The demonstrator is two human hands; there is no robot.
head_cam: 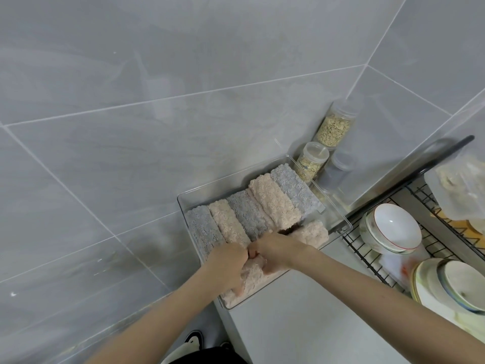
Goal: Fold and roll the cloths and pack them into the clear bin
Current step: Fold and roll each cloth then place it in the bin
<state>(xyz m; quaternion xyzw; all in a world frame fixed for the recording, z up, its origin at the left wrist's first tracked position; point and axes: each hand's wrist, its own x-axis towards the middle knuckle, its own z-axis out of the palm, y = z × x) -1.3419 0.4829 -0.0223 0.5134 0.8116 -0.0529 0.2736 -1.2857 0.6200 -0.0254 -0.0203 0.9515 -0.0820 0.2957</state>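
A clear bin (183, 199) stands on the grey counter by the tiled wall. Several rolled cloths fill it in a row, grey rolls (202, 229) alternating with pink rolls (273, 200). Another pink roll (312, 232) lies at the bin's right front. My left hand (227, 264) and my right hand (275, 252) meet over the bin's near end. Both grip a pink cloth (252, 278) and press it down into the bin. The fingers are curled into the fabric, which hides most of them.
Three clear jars (311, 160) of grain stand in the wall corner behind the bin. A black wire dish rack (367, 254) with bowls (393, 227) and plates (446, 285) sits to the right. Bare grey counter (301, 324) lies in front.
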